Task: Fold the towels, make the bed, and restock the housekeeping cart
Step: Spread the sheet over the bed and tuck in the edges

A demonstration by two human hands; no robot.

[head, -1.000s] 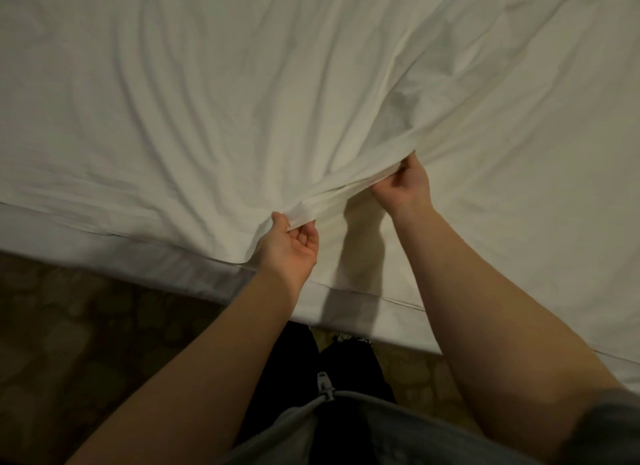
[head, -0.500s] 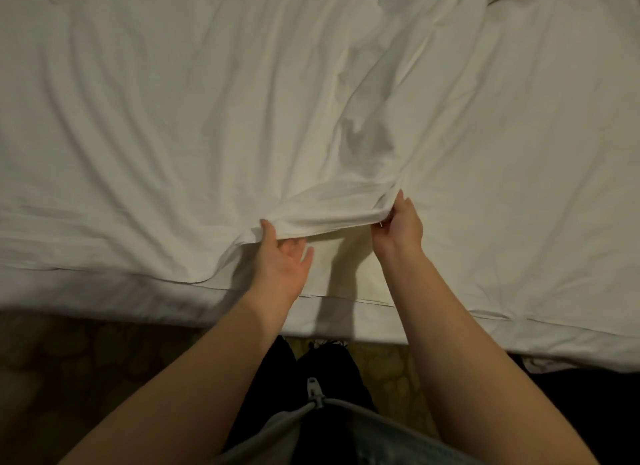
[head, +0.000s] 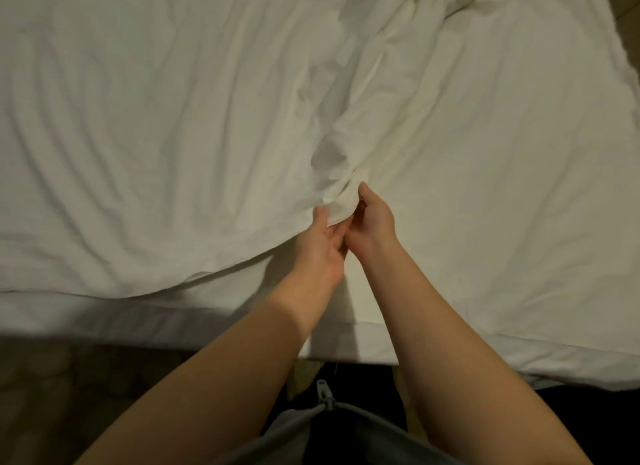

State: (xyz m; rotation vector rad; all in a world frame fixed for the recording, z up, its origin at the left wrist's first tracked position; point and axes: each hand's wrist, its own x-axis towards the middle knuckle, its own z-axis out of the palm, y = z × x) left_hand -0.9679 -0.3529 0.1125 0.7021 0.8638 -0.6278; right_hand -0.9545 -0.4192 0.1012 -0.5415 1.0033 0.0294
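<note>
A white top sheet lies wrinkled across the bed and fills most of the view. Its near edge is lifted into a bunched fold near the middle. My left hand holds that fold from below, thumb on top. My right hand pinches the same fold right beside it, and the two hands touch. Under the lifted edge the white bottom sheet on the mattress shows. A ridge of gathered cloth runs from the fold toward the far side of the bed.
The bed's near edge runs across the lower part of the view. Dark patterned carpet lies below it at the left. My grey zipped top and dark trousers are at the bottom centre. The bed's right edge shows at the upper right.
My hands have come together: they held the sheet's edge apart, and now both grip one bunched fold. The edge between them has gathered, and the view has shifted so more of the bed's right side shows.
</note>
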